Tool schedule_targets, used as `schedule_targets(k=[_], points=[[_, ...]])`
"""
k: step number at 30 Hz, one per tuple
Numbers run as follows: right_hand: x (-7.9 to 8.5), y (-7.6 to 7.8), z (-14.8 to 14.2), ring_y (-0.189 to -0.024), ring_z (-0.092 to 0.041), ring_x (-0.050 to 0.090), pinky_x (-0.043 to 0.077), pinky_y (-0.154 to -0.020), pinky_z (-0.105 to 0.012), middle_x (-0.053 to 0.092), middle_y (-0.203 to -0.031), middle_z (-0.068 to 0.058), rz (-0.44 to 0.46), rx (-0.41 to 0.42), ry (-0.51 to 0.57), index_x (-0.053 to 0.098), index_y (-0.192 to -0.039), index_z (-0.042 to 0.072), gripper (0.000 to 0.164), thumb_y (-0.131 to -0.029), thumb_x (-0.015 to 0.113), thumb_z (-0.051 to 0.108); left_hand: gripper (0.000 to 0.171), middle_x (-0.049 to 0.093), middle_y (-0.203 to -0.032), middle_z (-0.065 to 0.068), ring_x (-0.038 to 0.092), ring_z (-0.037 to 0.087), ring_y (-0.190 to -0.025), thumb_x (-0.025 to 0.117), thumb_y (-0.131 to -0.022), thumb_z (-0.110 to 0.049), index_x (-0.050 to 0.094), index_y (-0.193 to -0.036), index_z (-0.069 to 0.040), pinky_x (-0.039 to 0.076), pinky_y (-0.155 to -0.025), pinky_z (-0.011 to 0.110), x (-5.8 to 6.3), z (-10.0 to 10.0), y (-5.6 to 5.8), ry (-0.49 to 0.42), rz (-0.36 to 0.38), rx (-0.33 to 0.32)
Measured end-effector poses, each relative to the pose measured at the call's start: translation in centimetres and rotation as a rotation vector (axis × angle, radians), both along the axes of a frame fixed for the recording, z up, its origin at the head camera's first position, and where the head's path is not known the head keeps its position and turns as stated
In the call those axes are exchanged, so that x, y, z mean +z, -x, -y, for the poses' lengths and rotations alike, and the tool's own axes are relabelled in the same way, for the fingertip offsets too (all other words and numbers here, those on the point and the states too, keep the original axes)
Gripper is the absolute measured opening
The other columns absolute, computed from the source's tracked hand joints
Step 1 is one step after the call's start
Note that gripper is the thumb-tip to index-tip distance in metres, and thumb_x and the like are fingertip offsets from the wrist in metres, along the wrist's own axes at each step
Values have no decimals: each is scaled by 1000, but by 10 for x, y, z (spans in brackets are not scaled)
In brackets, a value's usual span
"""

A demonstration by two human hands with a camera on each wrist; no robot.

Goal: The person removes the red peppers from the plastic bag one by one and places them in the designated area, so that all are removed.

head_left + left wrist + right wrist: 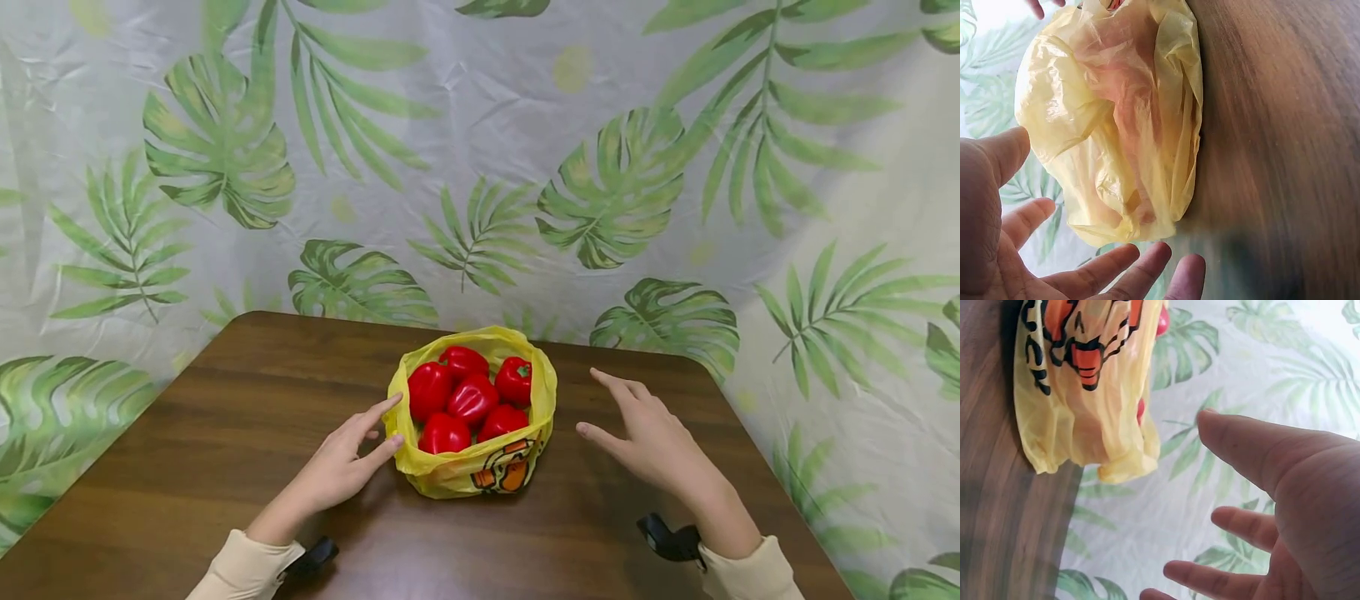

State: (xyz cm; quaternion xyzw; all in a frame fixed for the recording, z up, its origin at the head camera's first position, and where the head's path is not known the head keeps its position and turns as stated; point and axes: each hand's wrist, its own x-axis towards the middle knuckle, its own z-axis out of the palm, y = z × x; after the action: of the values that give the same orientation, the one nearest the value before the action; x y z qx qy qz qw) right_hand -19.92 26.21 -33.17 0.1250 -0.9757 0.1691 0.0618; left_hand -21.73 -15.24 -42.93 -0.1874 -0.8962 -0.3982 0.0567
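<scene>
A yellow plastic bag (442, 479) stands on the table with its mouth open and its rim folded outward. Several red bell peppers (473, 400) lie inside, one showing a green stem. My left hand (341, 467) is at the bag's left side, fingers spread, with thumb and fingertips right at the rim. In the left wrist view the thin side of the bag (1129, 125) shows reddish shapes through it. Off to the right, my right hand (648, 437) hovers apart from the bag, fingers extended and holding nothing. An orange and black print (1088, 356) marks the bag's front.
The brown wooden table (225, 433) has rounded far corners. Behind it hangs a pale cloth (495, 100) printed with green leaves, close to the table's back edge. Each wrist wears a black camera mount (667, 537) near a cream sleeve (753, 575).
</scene>
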Motion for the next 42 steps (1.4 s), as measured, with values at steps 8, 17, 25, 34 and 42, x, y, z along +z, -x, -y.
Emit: schedule_targets(k=[8, 17, 25, 34, 42], points=[[2, 6, 5, -139, -53, 54, 50, -98, -72, 50, -159, -28, 11, 24, 9, 39, -167, 18, 82, -102, 68, 58, 57, 56, -156, 19, 69, 33, -123, 57, -112, -38, 45, -165, -23, 52, -106, 61, -2, -2, 2, -28, 57, -50], [7, 12, 8, -140, -49, 55, 49, -104, -69, 53, -157, -24, -4, 38, 9, 41, -165, 17, 79, -102, 69, 56, 53, 58, -154, 14, 70, 27, -123, 57, -112, -40, 50, -162, -24, 50, -109, 59, -5, -3, 4, -40, 93, -53], [16, 20, 17, -142, -47, 54, 49, -106, -69, 53, -158, -22, 2, 54, 9, 42, -165, 17, 76, -102, 71, 49, 60, 54, -159, 18, 70, 31, -124, 63, -108, -42, 48, -163, -24, 53, -106, 62, -9, -7, 3, -46, 100, -76], [23, 32, 30, -148, -47, 49, 45, -112, -69, 49, -164, -20, 52, 81, 32, 41, -165, 17, 76, -103, 71, 49, 66, 58, -158, 15, 68, 32, -128, 66, -106, -47, 48, -163, -20, 56, -103, 56, -11, -11, 2, -19, 102, -43], [24, 51, 46, -149, -46, 48, 42, -117, -68, 49, -164, -20, 96, 138, 47, 40, -165, 12, 76, -104, 71, 46, 72, 61, -154, 19, 68, 33, -130, 67, -105, -50, 46, -164, -13, 54, -106, 59, -9, -13, 3, 1, 123, -8]])
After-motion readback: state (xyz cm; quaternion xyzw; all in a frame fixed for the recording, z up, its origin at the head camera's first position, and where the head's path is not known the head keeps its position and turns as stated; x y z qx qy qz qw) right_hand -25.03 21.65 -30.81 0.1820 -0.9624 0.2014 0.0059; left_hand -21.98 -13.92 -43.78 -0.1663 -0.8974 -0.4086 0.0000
